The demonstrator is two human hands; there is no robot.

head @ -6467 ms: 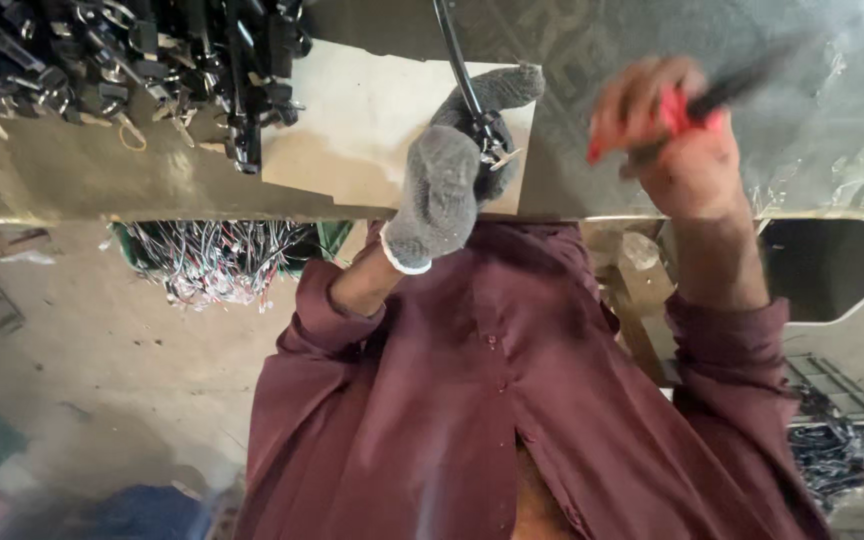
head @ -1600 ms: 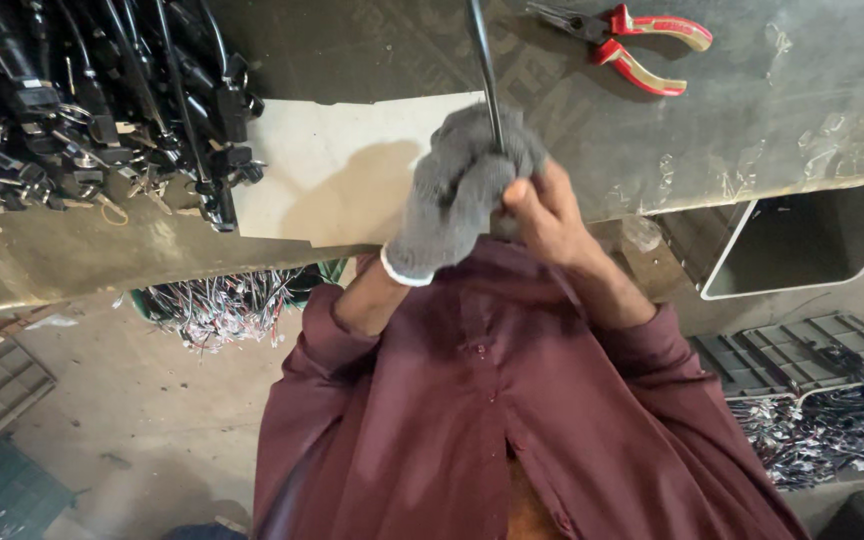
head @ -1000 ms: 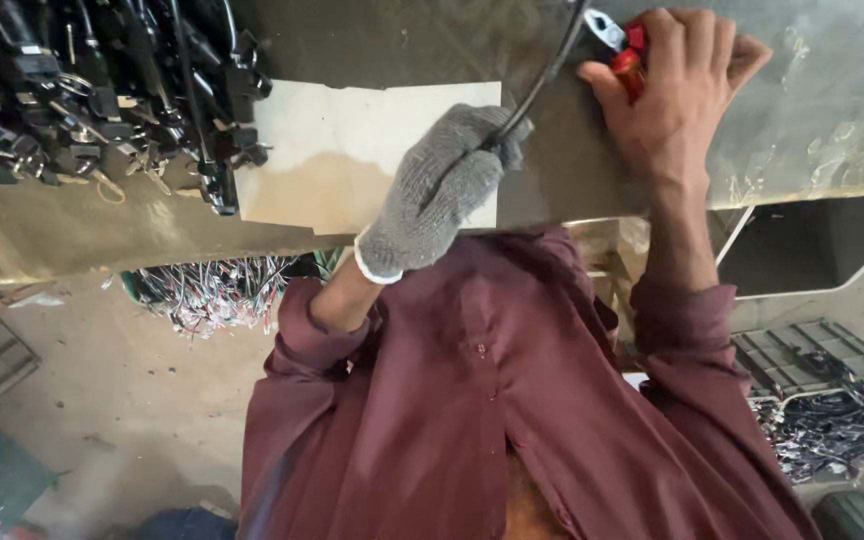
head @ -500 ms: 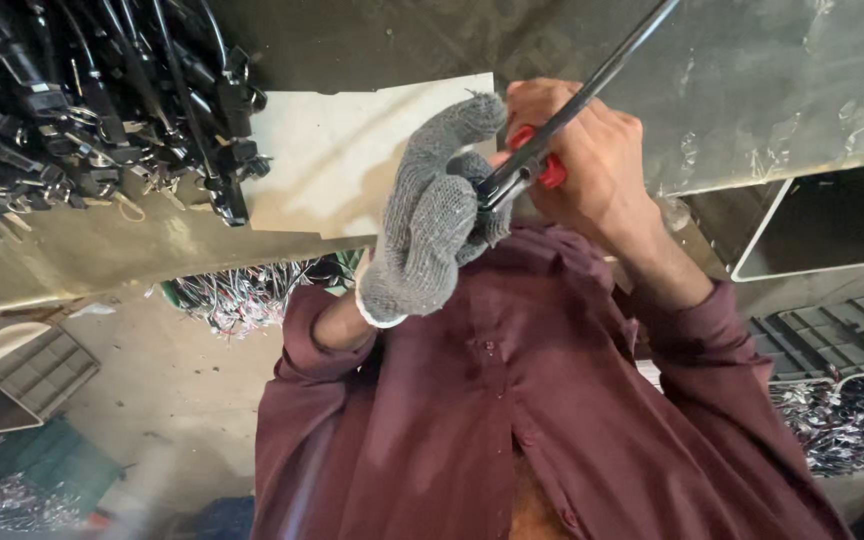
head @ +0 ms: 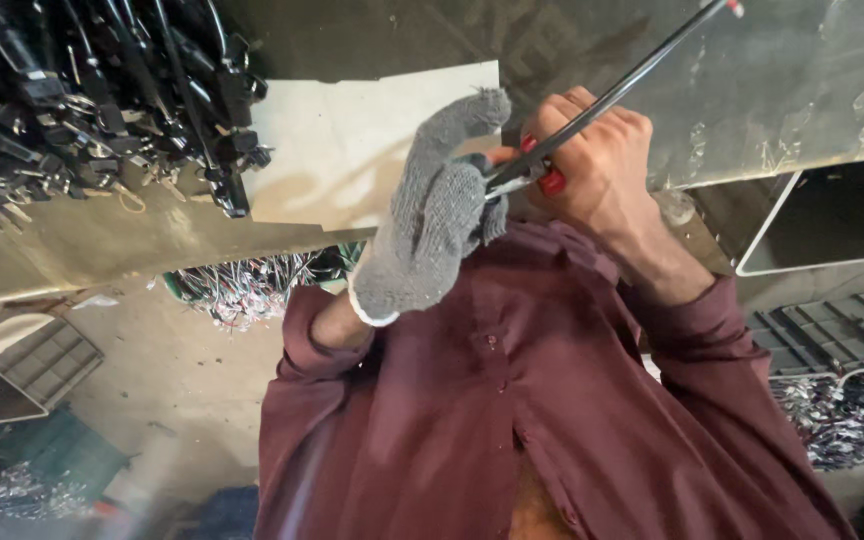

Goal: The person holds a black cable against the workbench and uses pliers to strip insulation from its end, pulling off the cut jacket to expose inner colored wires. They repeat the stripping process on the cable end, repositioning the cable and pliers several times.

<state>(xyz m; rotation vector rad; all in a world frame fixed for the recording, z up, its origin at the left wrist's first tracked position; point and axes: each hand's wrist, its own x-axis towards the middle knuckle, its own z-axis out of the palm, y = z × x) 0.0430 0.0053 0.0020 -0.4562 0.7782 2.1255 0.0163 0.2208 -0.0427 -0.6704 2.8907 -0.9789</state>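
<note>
Heap of black cables with connectors [head: 92, 110] lying on metal bench [head: 82, 250], pale board [head: 352, 150] sitting beside it. Wire bundles [head: 242, 285] hanging below bench edge. Grey crates [head: 832, 330] and scrap wire [head: 842, 420] sitting on floor.

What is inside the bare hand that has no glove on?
The bare right hand is closed around red-handled pliers; only bits of red handle poke out. The pliers' jaws and where they meet the long dark cable are hidden behind the gloved left hand.
</note>
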